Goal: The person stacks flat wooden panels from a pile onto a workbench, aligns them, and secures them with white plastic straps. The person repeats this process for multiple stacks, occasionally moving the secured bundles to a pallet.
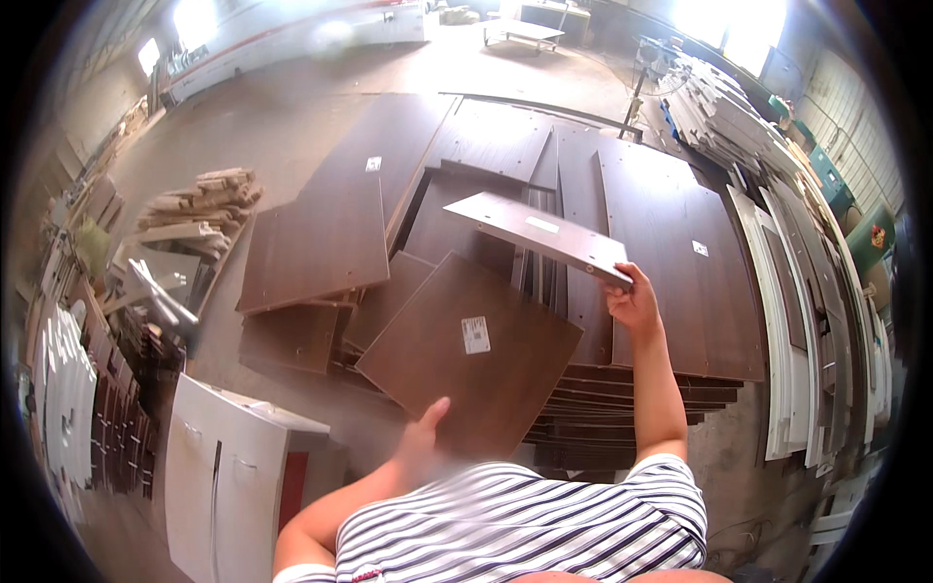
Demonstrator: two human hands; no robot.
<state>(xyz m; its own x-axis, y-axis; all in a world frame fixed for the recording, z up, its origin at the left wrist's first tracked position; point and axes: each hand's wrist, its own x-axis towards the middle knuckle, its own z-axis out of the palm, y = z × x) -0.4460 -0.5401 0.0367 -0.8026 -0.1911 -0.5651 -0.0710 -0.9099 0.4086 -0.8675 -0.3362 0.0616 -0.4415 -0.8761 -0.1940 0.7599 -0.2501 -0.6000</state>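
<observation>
Striped shirt (525, 530) fills the foreground as I watch from the remote feed: the right hand (632, 303), arm stretched forward, pinches the corner of a long brown panel (539, 236) held tilted above the stack (622, 389). Left hand (423, 442), thumb up, clasps the near edge of a square board (466, 350) bearing a label (475, 334). I judge a lift in hand; next calls for steadying both pieces clear of the pile.
</observation>
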